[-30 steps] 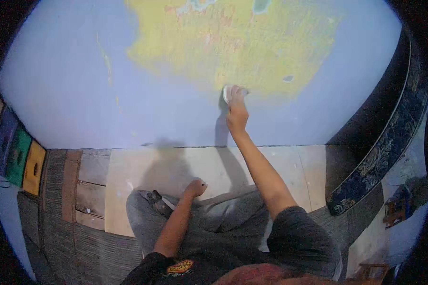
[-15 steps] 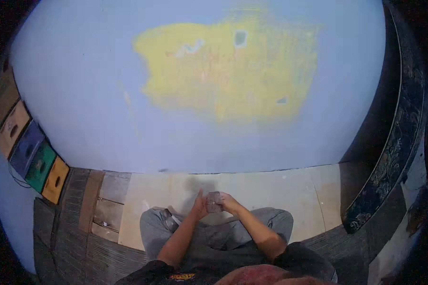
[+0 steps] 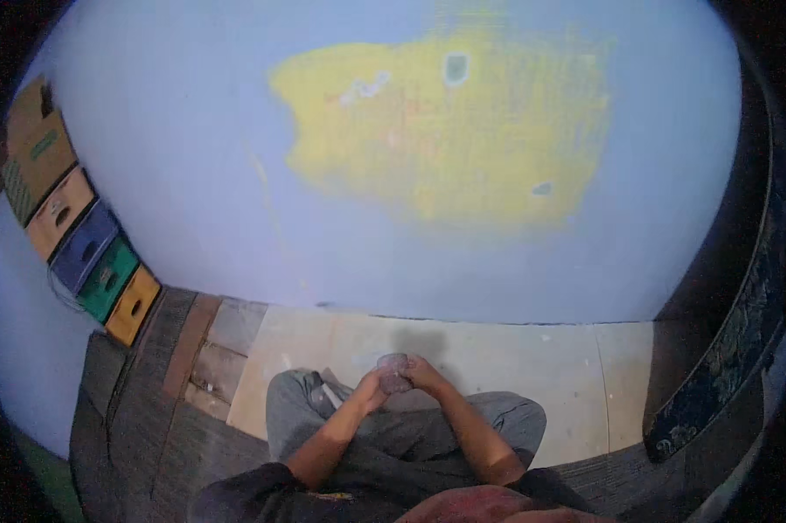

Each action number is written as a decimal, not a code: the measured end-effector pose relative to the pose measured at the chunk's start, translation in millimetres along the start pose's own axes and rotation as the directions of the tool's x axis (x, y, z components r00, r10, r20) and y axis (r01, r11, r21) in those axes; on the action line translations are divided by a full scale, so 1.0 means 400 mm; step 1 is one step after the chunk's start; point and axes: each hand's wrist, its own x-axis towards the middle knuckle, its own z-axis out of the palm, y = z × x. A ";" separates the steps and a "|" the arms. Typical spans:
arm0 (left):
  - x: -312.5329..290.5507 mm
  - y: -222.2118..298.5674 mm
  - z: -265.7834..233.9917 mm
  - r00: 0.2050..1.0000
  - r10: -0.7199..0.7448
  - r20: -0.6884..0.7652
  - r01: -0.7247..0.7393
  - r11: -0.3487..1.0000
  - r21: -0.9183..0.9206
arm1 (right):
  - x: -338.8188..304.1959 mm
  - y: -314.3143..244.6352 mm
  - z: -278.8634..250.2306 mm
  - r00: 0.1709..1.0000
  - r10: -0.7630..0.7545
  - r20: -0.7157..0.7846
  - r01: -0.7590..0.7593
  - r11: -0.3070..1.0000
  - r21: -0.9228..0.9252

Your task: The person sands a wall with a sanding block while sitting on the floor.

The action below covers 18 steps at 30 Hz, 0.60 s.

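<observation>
Between my hands, above my lap, is a small reddish-brown thing (image 3: 394, 373), roughly block-shaped with rounded edges; its kind is too blurred to make out. My left hand (image 3: 372, 391) is closed on its left side. From the right, my right hand (image 3: 424, 374) grips its upper right edge. The fingertips are partly hidden behind it. My legs are crossed in grey trousers (image 3: 498, 417), and a pale strip (image 3: 331, 395) lies by my left knee.
Ahead rises a pale blue wall (image 3: 210, 131) with a large yellow patch (image 3: 498, 139). A stack of coloured drawers (image 3: 107, 272) stands at the left, under a cardboard box (image 3: 40, 152). Pale boards (image 3: 567, 366) cover the floor along the wall. A dark patterned panel (image 3: 715, 383) leans at the right.
The whole view has swung slightly left, so the wall patch and drawers sit farther right. Both hands keep hold of the reddish-brown thing, which appears slightly turned.
</observation>
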 end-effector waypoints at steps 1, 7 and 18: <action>0.011 -0.006 -0.002 0.997 0.055 -0.052 -0.051 0.995 0.083 | -0.002 0.008 -0.005 0.999 0.026 -0.046 -0.027 1.000 -0.017; 0.021 0.279 -0.069 0.744 0.612 0.266 -0.145 -0.241 0.960 | -0.005 -0.022 0.011 0.985 0.130 -0.110 -0.129 0.991 0.018; -0.072 1.263 0.603 -0.256 0.545 0.798 0.007 -0.825 0.565 | 0.029 0.061 0.062 0.995 0.095 -0.012 -0.088 0.866 -0.492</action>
